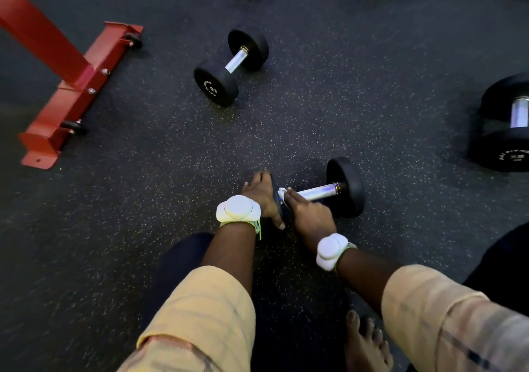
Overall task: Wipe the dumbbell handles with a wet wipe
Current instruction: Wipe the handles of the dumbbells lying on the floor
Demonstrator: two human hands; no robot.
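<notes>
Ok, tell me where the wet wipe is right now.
Head view, lower centre: the wet wipe is held by the right hand against the left end of the handle of the nearest dumbbell, beside the left hand gripping that dumbbell's end.

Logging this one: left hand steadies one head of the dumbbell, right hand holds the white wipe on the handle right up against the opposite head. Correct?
Not quite. In the head view the right hand holds the white wipe on the handle of the dumbbell at the end beside the left hand, not against the opposite head.
</notes>
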